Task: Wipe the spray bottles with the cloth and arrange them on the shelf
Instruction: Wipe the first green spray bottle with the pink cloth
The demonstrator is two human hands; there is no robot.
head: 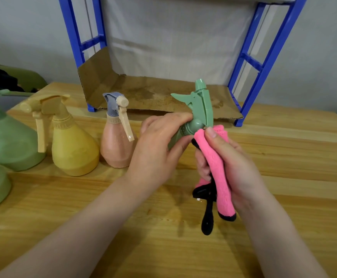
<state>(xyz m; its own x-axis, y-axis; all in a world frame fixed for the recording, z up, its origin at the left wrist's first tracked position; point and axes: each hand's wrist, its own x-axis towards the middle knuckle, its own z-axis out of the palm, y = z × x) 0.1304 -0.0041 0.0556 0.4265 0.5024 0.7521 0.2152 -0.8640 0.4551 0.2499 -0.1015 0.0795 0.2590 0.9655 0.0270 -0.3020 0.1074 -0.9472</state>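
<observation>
A green plastic spray bottle (195, 115) is held tilted above the wooden table (284, 149), its neck gripped by the curled fingers of the left hand (159, 149). A pink fleecy cloth with black trim (217, 167) is clutched in the right hand (235, 163), the thumb seemingly pressing it against the bottle's collar.

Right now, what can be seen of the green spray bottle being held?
The green spray bottle is matte plastic with nozzle, trigger and collar visible; its body is mostly hidden. It is held tilted above the wooden table. The left hand grips its neck, and the right hand presses a pink cloth against the collar.
</observation>
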